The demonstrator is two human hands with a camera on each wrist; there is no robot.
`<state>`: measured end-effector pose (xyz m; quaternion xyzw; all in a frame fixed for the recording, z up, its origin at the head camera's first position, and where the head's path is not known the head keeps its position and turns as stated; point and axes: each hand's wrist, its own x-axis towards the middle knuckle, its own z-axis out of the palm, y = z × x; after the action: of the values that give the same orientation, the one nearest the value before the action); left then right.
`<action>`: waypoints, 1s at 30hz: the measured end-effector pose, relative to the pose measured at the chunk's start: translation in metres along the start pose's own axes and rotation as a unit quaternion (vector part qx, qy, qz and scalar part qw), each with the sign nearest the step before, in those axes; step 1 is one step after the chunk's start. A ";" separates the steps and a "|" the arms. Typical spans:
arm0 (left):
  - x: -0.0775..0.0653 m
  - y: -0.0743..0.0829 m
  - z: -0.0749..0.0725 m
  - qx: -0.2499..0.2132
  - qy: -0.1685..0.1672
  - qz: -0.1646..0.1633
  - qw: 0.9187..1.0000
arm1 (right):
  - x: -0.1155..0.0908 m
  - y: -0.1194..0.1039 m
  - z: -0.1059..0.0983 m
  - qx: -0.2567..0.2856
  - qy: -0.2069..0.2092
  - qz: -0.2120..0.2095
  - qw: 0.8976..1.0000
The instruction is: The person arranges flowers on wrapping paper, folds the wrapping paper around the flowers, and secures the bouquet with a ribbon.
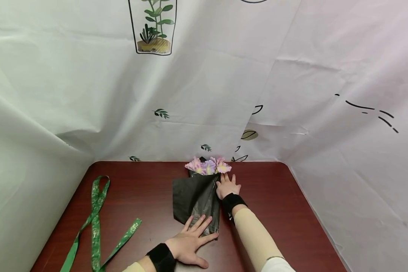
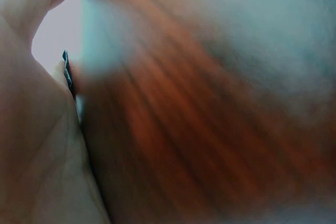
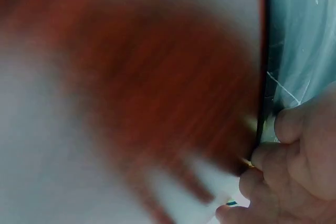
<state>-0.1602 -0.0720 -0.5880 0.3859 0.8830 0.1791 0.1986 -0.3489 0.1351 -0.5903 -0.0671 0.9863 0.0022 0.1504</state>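
1. Behind the brown table (image 1: pixel 268 200), a white backdrop (image 1: pixel 204 83) is hanging.
2. On it, black wrapping (image 1: pixel 195 192) is running lengthwise toward the backdrop.
3. The splayed left hand (image 1: pixel 190 241) is lying on its near end; the right hand (image 1: pixel 227 187), fingers outstretched, is touching its far right side.
4. Flowers (image 1: pixel 209 166) are poking out, nearer that hand.

You wear 2 black wristbands (image 1: pixel 234 204), pale cream sleeves (image 1: pixel 256 235) above them, and white cloth (image 1: pixel 277 265) beyond the right sleeve.

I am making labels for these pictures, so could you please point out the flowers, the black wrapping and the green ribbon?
Flowers (image 1: pixel 209 167), head view: petals of the middle, purple bloom.
Black wrapping (image 1: pixel 196 197), head view: middle of its front sheet.
Green ribbon (image 1: pixel 96 234), head view: strand just below where it crosses itself.
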 end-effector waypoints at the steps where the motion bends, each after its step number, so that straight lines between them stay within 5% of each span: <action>1: 0.001 0.000 0.000 0.001 -0.001 0.000 1.000 | 0.003 0.002 0.001 0.004 0.004 0.003 1.000; 8: 0.016 0.000 0.001 -0.012 -0.009 0.011 1.000 | -0.012 0.021 -0.005 0.108 0.014 0.019 0.994; 13: 0.011 -0.002 0.002 -0.029 -0.015 -0.002 0.999 | -0.049 0.024 0.010 0.185 0.058 -0.039 0.980; 17: 0.004 -0.003 0.004 -0.028 -0.013 -0.008 1.000 | -0.112 0.013 0.022 0.154 0.062 -0.130 0.977; 22: 0.003 -0.002 0.005 -0.030 -0.009 -0.010 0.999 | -0.179 0.004 0.036 0.131 -0.011 -0.181 0.975; 25: 0.003 -0.003 0.005 -0.023 -0.007 -0.015 1.000 | -0.187 0.003 0.044 0.123 -0.005 -0.177 0.977; 30: 0.003 -0.003 0.005 -0.016 -0.001 -0.013 1.000 | -0.175 0.005 0.046 0.064 0.061 -0.164 0.982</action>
<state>-0.1618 -0.0707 -0.5948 0.3715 0.8847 0.1899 0.2081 -0.1709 0.1639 -0.5821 -0.2183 0.9674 -0.0895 0.0923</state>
